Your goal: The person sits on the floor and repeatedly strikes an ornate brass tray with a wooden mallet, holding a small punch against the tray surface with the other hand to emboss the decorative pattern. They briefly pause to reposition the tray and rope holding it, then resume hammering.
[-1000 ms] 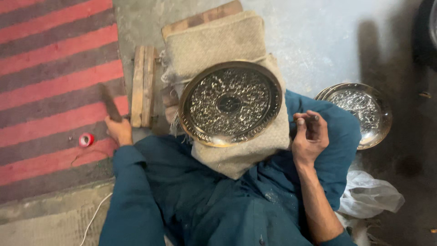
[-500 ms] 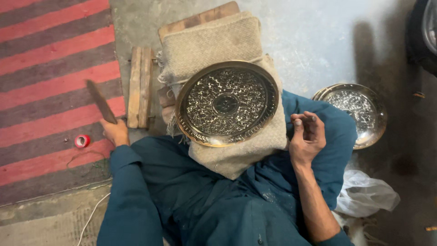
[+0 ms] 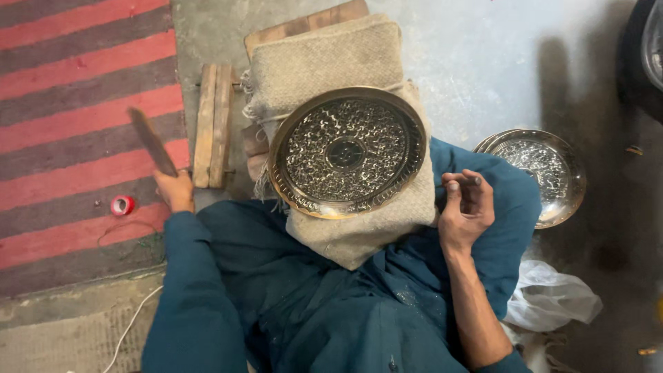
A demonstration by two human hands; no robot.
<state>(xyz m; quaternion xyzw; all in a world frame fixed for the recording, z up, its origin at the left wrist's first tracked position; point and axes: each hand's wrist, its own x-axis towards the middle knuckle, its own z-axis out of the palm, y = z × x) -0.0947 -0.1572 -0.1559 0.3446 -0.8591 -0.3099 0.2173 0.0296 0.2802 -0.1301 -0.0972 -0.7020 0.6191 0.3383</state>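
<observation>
The engraved brass tray [image 3: 347, 152] rests on burlap padding [image 3: 359, 221] over our lap, between both hands — stiff, likely weighty, best gripped by its rim. Our left hand [image 3: 176, 192] grips a dark wooden mallet [image 3: 152, 141], raised out leftward. Right-hand fingers [image 3: 468, 204] curl beside the rim, pinching a slim punch [image 3: 473, 181].

We see a brass-gold engraved tray [image 3: 347, 152] with a dense silver scroll pattern and a dark round centre, lying on beige woven burlap [image 3: 324, 59] between our two sets of fingers. Beyond our right fingers, a second tray [image 3: 545, 173] shows the same silvery ornament. Our left fingers grip a dark brown wooden stick [image 3: 152, 141] over a rug [image 3: 76, 83] striped red and grey-brown. Near them lies a small red spool [image 3: 123, 204]. Our clothing [image 3: 304, 311] is plain teal; the floor [image 3: 483, 55] is pale grey
</observation>
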